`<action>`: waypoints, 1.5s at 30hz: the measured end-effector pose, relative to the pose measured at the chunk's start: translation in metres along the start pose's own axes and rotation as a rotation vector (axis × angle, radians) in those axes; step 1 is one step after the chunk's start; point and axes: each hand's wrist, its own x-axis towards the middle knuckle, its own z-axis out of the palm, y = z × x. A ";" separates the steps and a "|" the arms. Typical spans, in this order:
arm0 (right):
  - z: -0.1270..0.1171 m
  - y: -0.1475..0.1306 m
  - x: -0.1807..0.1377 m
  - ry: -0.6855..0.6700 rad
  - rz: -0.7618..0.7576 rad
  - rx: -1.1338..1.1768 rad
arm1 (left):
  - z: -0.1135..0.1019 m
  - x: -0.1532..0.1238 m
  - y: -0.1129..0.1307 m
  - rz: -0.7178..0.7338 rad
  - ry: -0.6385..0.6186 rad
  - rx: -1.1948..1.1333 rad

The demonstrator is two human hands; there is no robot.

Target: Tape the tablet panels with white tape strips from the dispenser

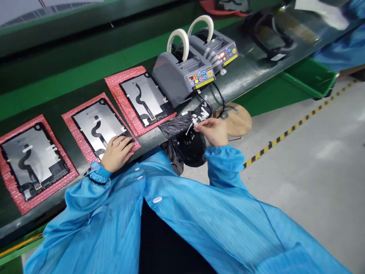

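Observation:
My left hand (pixel 117 153) lies with its fingers stretched over the lower right corner of the middle tablet panel (pixel 94 118), covering that part. This panel has a silver back, a black frame and a dark curved flex cable, and rests on a pink bubble-wrap bag (pixel 68 118). At the table's edge my right hand (pixel 213 130) is closed in a pinch, a small white tape strip (pixel 195 125) at its fingertips. Right beside those fingers hangs a black plastic bag (pixel 192 146) with several white tape scraps stuck near its top.
Similar panels lie on pink bubble wrap at the left (pixel 32 160) and right (pixel 144 99). Two grey tape dispensers (pixel 173 76) (pixel 216 47) carry white tape rolls. Beyond are a black headband-like object (pixel 268 38) and a green bin (pixel 310 78). A round wooden stool (pixel 236 120) stands below.

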 end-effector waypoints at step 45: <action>0.039 -0.028 0.063 0.271 0.015 0.588 | -0.005 -0.004 0.001 0.122 0.191 0.103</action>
